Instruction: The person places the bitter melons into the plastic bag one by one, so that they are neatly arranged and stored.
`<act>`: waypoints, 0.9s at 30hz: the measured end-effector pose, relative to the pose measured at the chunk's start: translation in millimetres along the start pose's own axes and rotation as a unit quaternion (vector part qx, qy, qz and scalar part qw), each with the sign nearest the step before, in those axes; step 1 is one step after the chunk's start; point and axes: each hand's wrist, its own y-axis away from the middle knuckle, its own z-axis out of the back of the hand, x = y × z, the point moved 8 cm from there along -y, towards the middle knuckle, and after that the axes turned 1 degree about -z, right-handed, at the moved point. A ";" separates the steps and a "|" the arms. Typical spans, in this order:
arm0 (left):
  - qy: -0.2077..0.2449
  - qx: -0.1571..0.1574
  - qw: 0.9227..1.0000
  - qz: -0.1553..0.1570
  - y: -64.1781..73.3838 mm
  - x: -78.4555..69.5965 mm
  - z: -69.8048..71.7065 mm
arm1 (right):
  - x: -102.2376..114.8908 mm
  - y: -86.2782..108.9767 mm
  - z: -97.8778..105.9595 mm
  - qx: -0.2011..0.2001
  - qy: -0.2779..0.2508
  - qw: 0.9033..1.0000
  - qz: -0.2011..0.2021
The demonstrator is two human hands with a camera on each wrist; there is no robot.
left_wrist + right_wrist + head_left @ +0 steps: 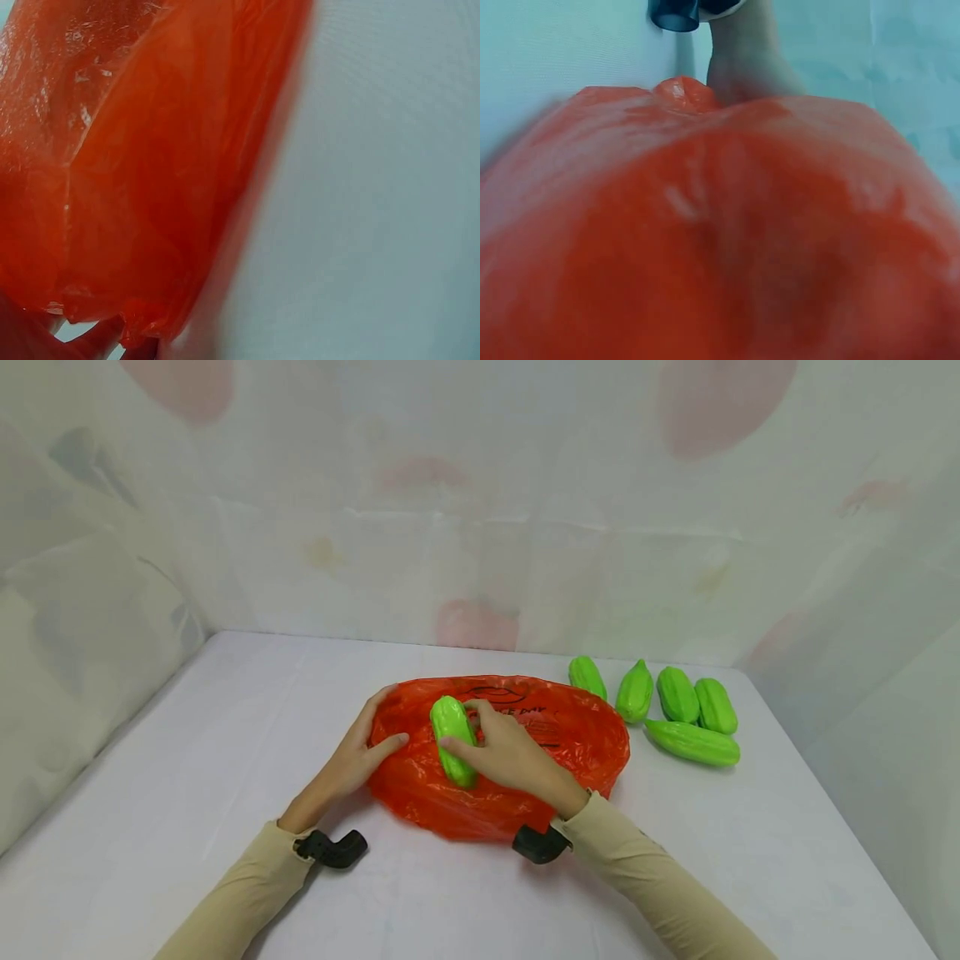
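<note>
A red plastic bag (pixel 517 802) with dark print lies spread across the middle of the table. My left hand (pixel 357 760) grips its left edge; in the left wrist view a few fingers (pixel 94 339) show beside gathered film at the bottom. Over the bag, my right hand (pixel 513 747) holds a bright green ridged gourd (pixel 453 735) between thumb and fingers, the gourd's far end leaning slightly left. Red film of the bag (pixel 727 247) fills most of the right wrist view, which hides the right hand and the gourd there.
At the table's back right lie several more green gourds, one of them (pixel 693 743) crosswise in front. The nearest one (pixel 587 677) is partly hidden behind the bag. Patterned cloth (pixel 480 552) hangs behind the white table (pixel 225 735) and along both sides.
</note>
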 end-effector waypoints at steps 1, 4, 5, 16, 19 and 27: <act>-0.001 0.000 1.000 0.001 -0.1 0.6 0.1 | -0.2 -0.4 -1.4 0.003 0.000 1.000 -0.002; -0.002 0.000 1.000 0.004 0.0 1.8 0.8 | -1.4 -2.3 -6.3 0.014 0.001 1.000 -0.005; -0.002 0.000 1.000 0.004 0.1 2.0 0.9 | -1.8 -2.9 -7.9 0.019 0.000 1.000 -0.007; -0.001 0.005 1.000 0.008 1.5 2.2 -0.5 | -7.0 -11.3 -22.9 0.063 -0.060 0.996 -0.016; 0.002 0.006 1.000 0.008 1.4 1.7 -0.6 | -8.9 -13.0 -26.0 0.070 -0.079 0.994 -0.020; 0.001 0.006 1.000 0.006 1.6 1.2 0.3 | -11.8 -16.2 -33.1 0.080 -0.133 0.987 -0.036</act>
